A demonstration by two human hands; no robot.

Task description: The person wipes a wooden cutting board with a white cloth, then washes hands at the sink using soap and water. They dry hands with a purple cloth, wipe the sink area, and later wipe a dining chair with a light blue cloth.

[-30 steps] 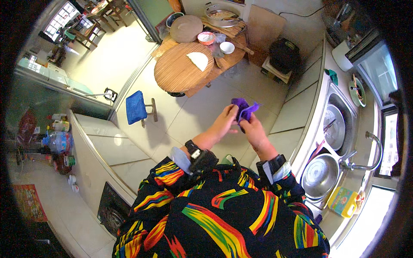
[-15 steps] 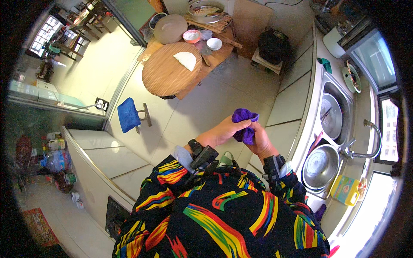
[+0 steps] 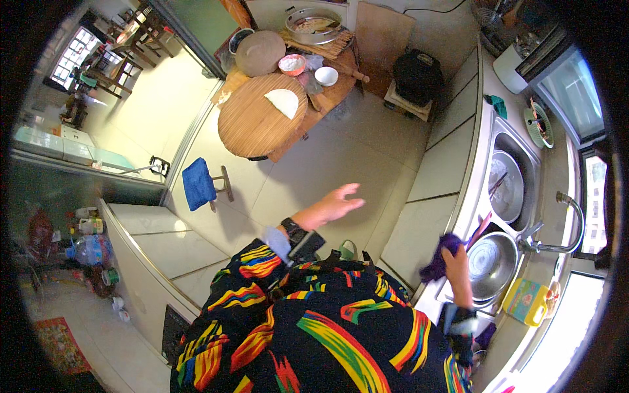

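My right hand (image 3: 457, 265) grips a crumpled purple cloth (image 3: 434, 267) at the counter edge, beside the double sink (image 3: 526, 204). Bunched folds of the cloth hang over the counter's front edge. With nothing in it, my left hand (image 3: 333, 205) reaches out over the floor, fingers apart. Close to the right hand, a shiny metal basin (image 3: 493, 259) sits in the near sink bowl. Another metal bowl (image 3: 506, 191), holding what looks like water and thin sticks, stands in the far one.
A curved faucet (image 3: 569, 229) and a yellow jug (image 3: 526, 301) stand behind the sink. Ahead is a low table with a round wooden board (image 3: 252, 121) bearing a folded white dough sheet (image 3: 283, 103). A blue-topped stool (image 3: 198, 185) stands at the left, near a white counter (image 3: 147, 239).
My hands, together on the purple cloth before, have come apart. The right has carried the cloth rightward to the sink counter; the left has let go and opened.
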